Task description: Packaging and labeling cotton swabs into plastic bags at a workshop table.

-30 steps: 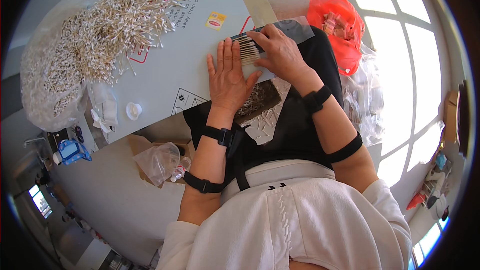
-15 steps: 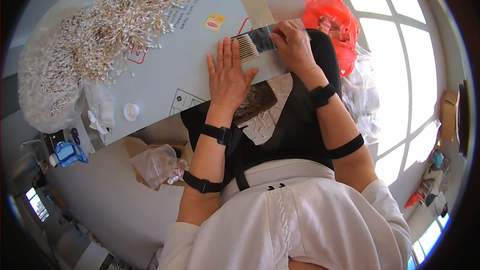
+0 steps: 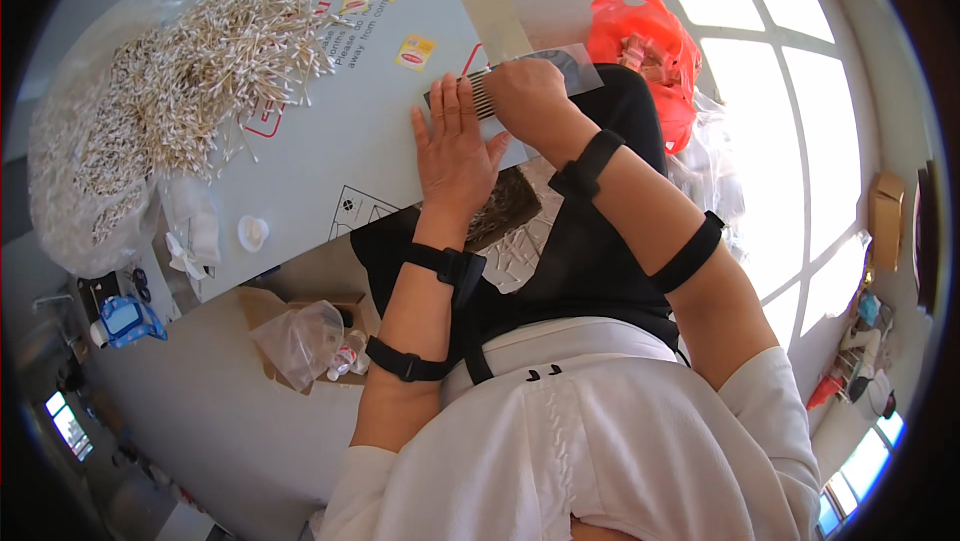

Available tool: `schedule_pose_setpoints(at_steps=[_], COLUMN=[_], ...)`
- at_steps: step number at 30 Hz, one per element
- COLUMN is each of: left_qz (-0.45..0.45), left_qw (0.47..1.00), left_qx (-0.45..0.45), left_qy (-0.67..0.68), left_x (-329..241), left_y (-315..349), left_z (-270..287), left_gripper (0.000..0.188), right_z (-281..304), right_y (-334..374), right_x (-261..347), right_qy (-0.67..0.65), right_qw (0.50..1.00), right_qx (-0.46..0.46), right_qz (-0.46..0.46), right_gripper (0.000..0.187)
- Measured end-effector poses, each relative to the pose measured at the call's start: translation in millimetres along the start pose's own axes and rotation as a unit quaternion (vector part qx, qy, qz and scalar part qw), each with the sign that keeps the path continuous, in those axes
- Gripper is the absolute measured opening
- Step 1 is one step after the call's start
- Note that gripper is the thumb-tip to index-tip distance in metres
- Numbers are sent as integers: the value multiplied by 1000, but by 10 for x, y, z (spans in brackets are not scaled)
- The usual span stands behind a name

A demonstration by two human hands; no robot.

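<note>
On grey board [image 3: 330, 161], near edge: 1 clear flat packet [image 3: 520, 81] of cotton swabs, sticks laid side by side in a tight striped row, one end glinting. Left hand [image 3: 455, 146]: open, fingers spread flat, palm pressing board, fingertips touching packet's left end. Right hand [image 3: 530, 101]: curled over packet's middle, gripping it. Far left of packet: loose swab heap [image 3: 190, 71] on board. Right of packet, off board: red plastic bag [image 3: 645, 51]. Below board edge: crumpled clear bag [image 3: 300, 341].
</note>
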State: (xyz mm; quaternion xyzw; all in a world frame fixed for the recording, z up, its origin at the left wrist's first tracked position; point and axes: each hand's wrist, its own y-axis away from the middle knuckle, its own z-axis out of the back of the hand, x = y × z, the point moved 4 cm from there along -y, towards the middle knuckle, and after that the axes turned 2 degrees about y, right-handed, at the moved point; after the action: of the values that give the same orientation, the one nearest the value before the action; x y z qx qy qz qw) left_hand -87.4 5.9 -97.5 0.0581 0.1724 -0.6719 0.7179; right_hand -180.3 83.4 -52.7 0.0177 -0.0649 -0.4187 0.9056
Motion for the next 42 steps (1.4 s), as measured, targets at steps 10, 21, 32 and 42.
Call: schedule_pose_setpoints(at_steps=[10,21,32,42], left_qz=[-2,28,22,-2], left_qw=[1000,999,1000,1000], left_qx=[1,-6,9,15], left_qy=[5,24,15,27], left_x=[-3,-167,-270,-284], left_y=[2,-104,-128,-81], left_z=[-1,-98,-120,-110], left_gripper=[80,82,80,78], right_z=[-28,-144,-153,-138], right_y=[-95,-15,-32,-14], right_x=[-298,-634,-636,-586], right_qy=[-42,-212,-222,-196], right_qw=[994,966,964,970], right_qx=[31,-26,-18,-34], right_qz=[-94,-143,-148,-141], right_gripper=[13,19,21,19])
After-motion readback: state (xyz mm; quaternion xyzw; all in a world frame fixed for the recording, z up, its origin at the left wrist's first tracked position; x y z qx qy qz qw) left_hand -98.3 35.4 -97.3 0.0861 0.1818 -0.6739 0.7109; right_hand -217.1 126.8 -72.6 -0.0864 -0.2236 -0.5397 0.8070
